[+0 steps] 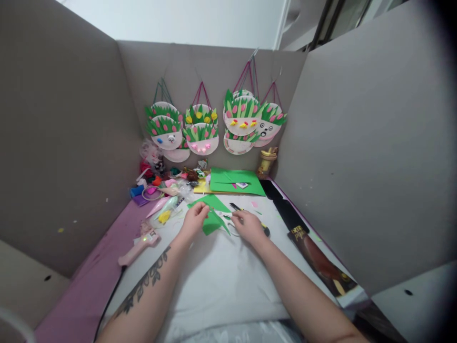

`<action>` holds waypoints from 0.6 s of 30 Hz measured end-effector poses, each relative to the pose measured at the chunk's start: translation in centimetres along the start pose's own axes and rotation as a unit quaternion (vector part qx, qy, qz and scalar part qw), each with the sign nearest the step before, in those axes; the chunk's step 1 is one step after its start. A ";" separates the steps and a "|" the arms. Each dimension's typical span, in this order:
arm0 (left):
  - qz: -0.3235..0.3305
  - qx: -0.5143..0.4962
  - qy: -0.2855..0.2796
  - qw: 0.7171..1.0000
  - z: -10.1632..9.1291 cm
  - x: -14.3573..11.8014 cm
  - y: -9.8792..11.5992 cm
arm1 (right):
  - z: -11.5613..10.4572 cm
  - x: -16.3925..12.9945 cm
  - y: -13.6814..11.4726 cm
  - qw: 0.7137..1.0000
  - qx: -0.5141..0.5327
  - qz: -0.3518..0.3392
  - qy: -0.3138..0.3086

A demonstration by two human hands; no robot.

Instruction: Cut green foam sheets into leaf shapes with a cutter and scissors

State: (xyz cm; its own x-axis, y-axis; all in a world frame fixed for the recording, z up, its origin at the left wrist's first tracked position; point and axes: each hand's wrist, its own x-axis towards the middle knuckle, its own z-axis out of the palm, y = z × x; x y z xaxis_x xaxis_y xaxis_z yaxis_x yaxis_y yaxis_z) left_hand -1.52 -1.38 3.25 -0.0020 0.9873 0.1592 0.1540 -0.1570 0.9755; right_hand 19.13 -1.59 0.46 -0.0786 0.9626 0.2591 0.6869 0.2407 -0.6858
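Observation:
Over the white-covered table, my left hand is closed in a pinch at a piece of green paper; its fingertips partly cover the paper's upper part. My right hand is closed around the scissors, whose light-coloured handle loops show below its fingers. The blades point left toward my left fingertips, across the green paper. Just beyond my right hand lies a box cutter with a black and yellow body, partly hidden by that hand.
Green sheets lie at the back. Clay packets and craft bits crowd the left, near a pink glue gun with a cord. A tumbler stands back right; a dark printed package lies right. Decorated paper-plate baskets hang on the grey partition.

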 end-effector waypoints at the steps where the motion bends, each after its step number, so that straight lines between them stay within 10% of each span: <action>1: 0.003 0.000 -0.009 1.000 0.2 -0.1 -0.1 | 0.1 -0.1 -0.3 0.998 0.063 0.006 -0.008; 9: 0.014 -0.007 -0.055 0.998 1.2 -0.8 0.4 | 1.5 -1.0 -1.9 0.883 0.403 0.106 -0.214; 18: 0.026 0.012 -0.135 0.990 2.1 -1.4 0.5 | 1.7 -0.9 -2.2 0.905 0.392 0.067 -0.148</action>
State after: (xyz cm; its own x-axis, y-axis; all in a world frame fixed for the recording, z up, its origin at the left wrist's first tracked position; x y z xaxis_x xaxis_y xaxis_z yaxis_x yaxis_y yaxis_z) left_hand 0.61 -2.75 3.21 0.2711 0.9493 0.1589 0.1704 -0.2098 0.9628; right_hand 16.48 -2.81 0.54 -0.3014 0.9532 0.0235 -0.0112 0.0211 -0.9997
